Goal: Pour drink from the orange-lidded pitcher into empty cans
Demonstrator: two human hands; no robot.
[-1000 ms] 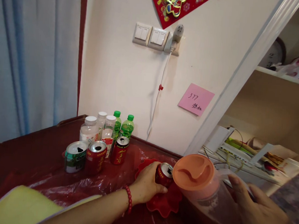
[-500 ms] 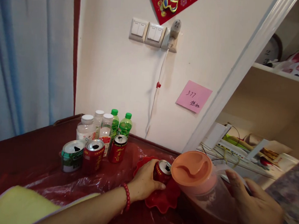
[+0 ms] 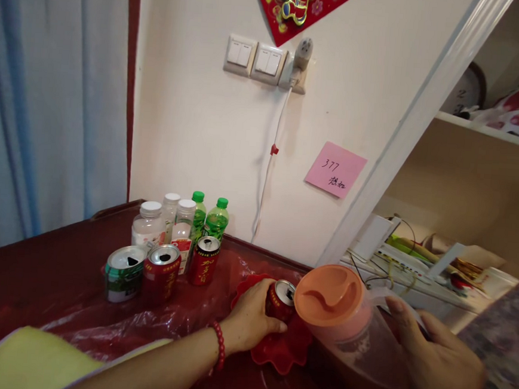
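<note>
Since the earlier frame, only the head view has shifted slightly: the left hand (image 3: 250, 315) clamps a red drink can (image 3: 278, 303) over a scalloped dish (image 3: 280, 353) on the bench (image 3: 71, 241); the right hand (image 3: 442, 359) grips a tilted, orange-lidded pitcher (image 3: 371, 347).

pink note (image 3: 335, 170), right of centre — handwritten 377, 想如; red can (image 3: 205, 263), left of centre — yellow 加多宝; clock (image 3: 464, 94), upper right — 2.
</note>
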